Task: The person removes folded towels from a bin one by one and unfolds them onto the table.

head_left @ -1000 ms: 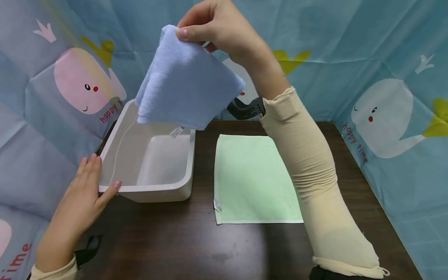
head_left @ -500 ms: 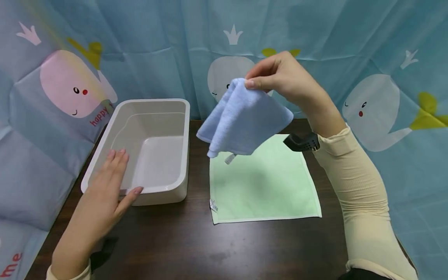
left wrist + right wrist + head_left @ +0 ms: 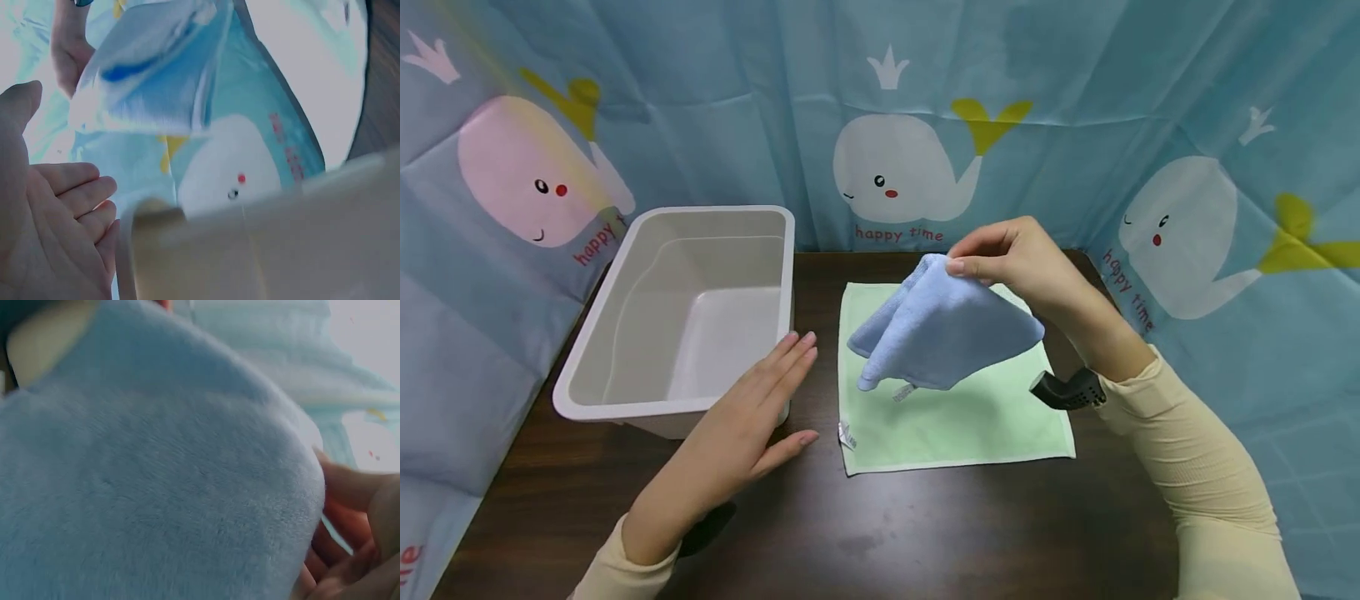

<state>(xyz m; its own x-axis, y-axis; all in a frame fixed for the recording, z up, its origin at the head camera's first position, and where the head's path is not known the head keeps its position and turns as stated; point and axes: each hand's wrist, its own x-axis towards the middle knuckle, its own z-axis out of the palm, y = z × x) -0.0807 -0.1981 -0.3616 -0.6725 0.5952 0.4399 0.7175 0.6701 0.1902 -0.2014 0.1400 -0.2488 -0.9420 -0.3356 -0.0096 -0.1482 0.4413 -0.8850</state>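
Note:
My right hand (image 3: 1030,262) pinches the top of a folded blue towel (image 3: 951,325) between thumb and fingers. The towel hangs above a flat green towel (image 3: 917,433) on the table, with a small white tag at its lower edge. Fuzzy blue cloth (image 3: 156,475) fills most of the right wrist view. My left hand (image 3: 737,417) is held at the near right corner of the white plastic bin (image 3: 786,283), fingers straight and holding nothing. Whether it touches the rim I cannot tell. In the left wrist view the bin's wall (image 3: 300,250) stands beside the extended fingers.
The dark wooden table (image 3: 880,533) carries the bin on the left and the green towel on the right. A blue curtain (image 3: 730,75) printed with whales hangs behind and at both sides.
The right hand has carried the blue towel from above the bin rightward and down over the green towel. My left hand has moved right, from the bin's left side to its near right corner.

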